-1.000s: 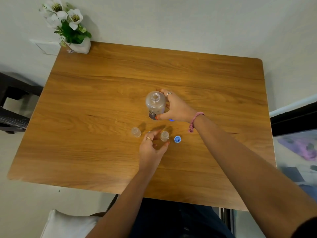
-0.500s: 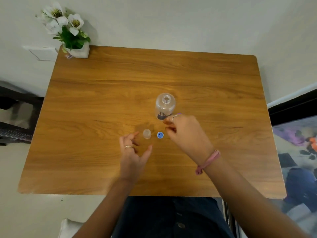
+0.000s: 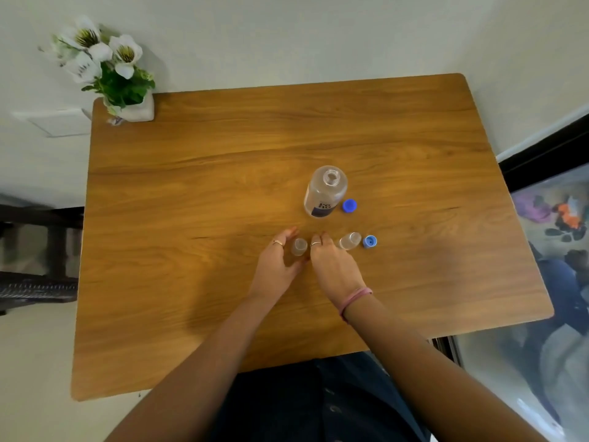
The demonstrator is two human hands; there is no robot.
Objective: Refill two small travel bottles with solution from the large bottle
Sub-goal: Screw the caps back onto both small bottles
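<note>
Uncapped large bottle (image 3: 325, 193) upright; both hands' grip cups one small bottle (image 3: 299, 246).

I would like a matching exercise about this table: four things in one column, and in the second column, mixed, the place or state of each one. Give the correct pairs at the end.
Things
1. large bottle
2. dark blue cap
3. small bottle on the left
4. flower pot

Places or states
A. at the far left corner of the table
B. between the left hand and the right hand
C. upright, mouth open, no cap on
D. lying on the wood just right of the large bottle

Pairs: 1-C, 2-D, 3-B, 4-A
</note>
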